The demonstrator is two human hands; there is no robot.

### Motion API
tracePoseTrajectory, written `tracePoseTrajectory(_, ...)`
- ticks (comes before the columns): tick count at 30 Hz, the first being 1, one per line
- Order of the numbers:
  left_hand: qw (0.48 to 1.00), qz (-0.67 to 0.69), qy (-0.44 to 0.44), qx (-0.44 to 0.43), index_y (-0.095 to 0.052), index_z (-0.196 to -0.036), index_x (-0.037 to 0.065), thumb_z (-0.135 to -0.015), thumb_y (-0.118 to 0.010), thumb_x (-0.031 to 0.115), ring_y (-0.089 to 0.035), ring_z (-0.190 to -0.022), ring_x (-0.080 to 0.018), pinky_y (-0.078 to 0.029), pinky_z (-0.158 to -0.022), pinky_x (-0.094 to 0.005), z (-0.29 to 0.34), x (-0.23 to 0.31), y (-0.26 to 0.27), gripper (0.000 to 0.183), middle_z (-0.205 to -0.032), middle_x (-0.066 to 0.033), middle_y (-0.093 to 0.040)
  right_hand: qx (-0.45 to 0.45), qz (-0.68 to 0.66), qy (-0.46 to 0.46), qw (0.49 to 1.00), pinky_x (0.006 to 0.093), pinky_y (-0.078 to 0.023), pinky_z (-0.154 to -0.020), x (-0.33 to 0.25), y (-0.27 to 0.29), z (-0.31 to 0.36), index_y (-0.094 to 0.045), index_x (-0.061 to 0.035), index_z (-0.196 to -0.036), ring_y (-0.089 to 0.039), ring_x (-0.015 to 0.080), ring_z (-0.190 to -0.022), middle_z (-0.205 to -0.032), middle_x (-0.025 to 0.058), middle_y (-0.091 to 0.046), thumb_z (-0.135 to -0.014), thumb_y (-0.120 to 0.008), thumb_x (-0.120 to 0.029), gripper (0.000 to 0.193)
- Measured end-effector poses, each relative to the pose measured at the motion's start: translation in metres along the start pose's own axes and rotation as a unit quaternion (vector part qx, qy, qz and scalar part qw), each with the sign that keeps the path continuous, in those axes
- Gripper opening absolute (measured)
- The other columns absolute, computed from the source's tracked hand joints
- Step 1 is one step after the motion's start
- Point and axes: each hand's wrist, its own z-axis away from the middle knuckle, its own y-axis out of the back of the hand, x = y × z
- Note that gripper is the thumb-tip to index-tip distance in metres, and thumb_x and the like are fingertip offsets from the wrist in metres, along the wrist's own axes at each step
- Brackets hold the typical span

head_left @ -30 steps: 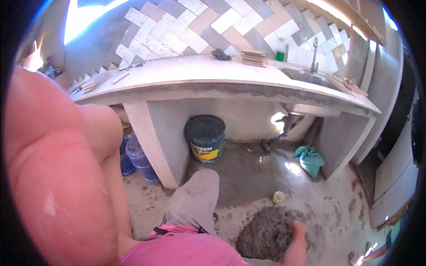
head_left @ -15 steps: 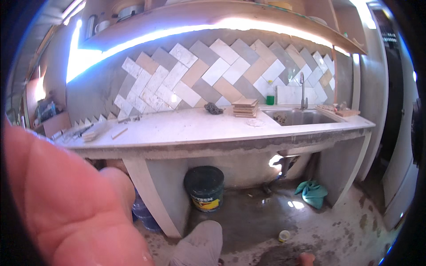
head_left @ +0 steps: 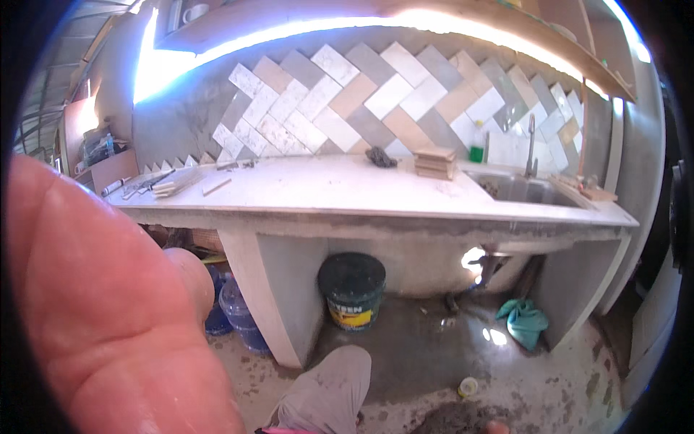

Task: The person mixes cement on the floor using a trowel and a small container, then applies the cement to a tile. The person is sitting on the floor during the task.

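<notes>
My left hand [head_left: 116, 311] is very close in the left part of the head view, large and blurred. Bare skin with deep creases shows, and a rounded part bulges out on its right side. Where its fingers end is out of the picture or hidden, so I cannot make out whether it holds anything. It covers the left end of the space under the counter. My right hand is not recognisable in view. A small skin-coloured patch [head_left: 497, 427] shows at the bottom edge, too little to identify. My leg in grey trousers [head_left: 329, 387] is at bottom centre.
A white counter [head_left: 325, 186] holds stacked tiles [head_left: 435, 163], a dark crumpled lump [head_left: 381, 157] and a sink [head_left: 531, 191]. Herringbone tiles [head_left: 347, 98] cover the wall. Below are a dark bucket [head_left: 352, 289], large blue bottles [head_left: 243, 315] and a green cloth [head_left: 524, 323]. A small round container [head_left: 468, 388] sits on the floor.
The view has tilted down and turned left, so the counter appears higher and shifted right. My left hand stays close on the left. The skin-coloured patch has sunk toward the bottom edge.
</notes>
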Motion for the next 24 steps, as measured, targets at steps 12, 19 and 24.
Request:
tracePoseTrajectory(12, 0.999, -0.015, -0.023, -0.02, -0.057, -0.129, 0.003, -0.085, -0.08, 0.032, -0.06, -0.114, -0.0299, -0.048, -0.097, -0.0409, -0.021, 0.005, -0.011, 0.057, -0.122, -0.0155, -0.061, -0.002, 0.002, 0.024, 1.0, 0.0493, -0.053, -0.084, 0.008, -0.017, 0.004, -0.074, -0.0097, -0.109, -0.068, 0.0349, -0.102, -0.111, 0.0148, -0.073, -0.089, -0.065, -0.032, 0.032)
tracePoseTrajectory(19, 0.981, 0.023, 0.078, -0.174, -0.056, -0.13, 0.003, -0.085, -0.08, 0.031, -0.059, -0.116, -0.0301, -0.048, -0.098, -0.0411, 0.036, 0.025, -0.074, 0.058, -0.123, -0.0157, -0.06, 0.024, -0.027, 0.011, 0.999, 0.05, -0.052, -0.082, 0.025, -0.015, 0.015, -0.074, -0.0083, -0.106, -0.069, 0.0351, -0.098, -0.108, 0.0155, -0.073, -0.09, -0.063, -0.029, 0.029)
tracePoseTrajectory(24, 0.696, 0.105, 0.451, -0.55, -0.073, -0.104, 0.007, -0.087, -0.079, 0.037, -0.07, -0.093, -0.0257, -0.055, -0.08, -0.0392, 0.218, 0.037, -0.076, 0.035, -0.096, -0.0114, -0.072, 0.015, -0.026, 0.037, 0.999, 0.0505, -0.052, -0.08, 0.004, -0.015, 0.008, -0.075, -0.0073, -0.104, -0.069, 0.0353, -0.096, -0.106, 0.016, -0.074, -0.09, -0.062, -0.028, 0.028)
